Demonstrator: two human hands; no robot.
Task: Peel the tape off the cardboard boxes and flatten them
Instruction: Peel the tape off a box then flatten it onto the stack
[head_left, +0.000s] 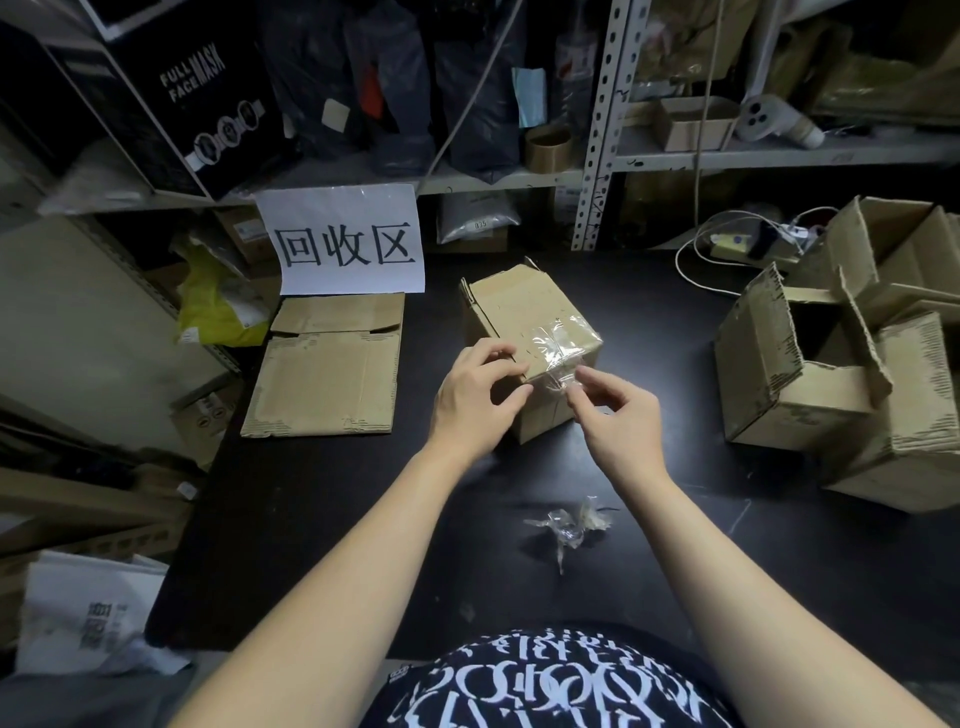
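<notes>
Item: cardboard box (524, 332) at table (363, 519) centre, long axis running 11-to-5 o'clock, steadied by left hand (475, 395) curled on its near-left corner; clear tape (556, 345) at 12 o'clock of right hand (618, 410), the nearer, which pinches its loose end.

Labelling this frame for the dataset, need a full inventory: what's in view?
taped box: 1, brown, table centre
clear tape: 1 strip, transparent, over taped box's near corner
tape wad: 1, clear, table, near the person
flattened cardboard: count unclear, brown, table left
open boxes: at least 3, brown, table right
sign: 1, white, black characters, behind flattened cardboard
table: 1, black
mask box: 1, black, upper-left shelf
tape roll: 1, brown, middle shelf
cables: white, table back right
left hand: holds taped box
right hand: pinches clear tape's end
</notes>
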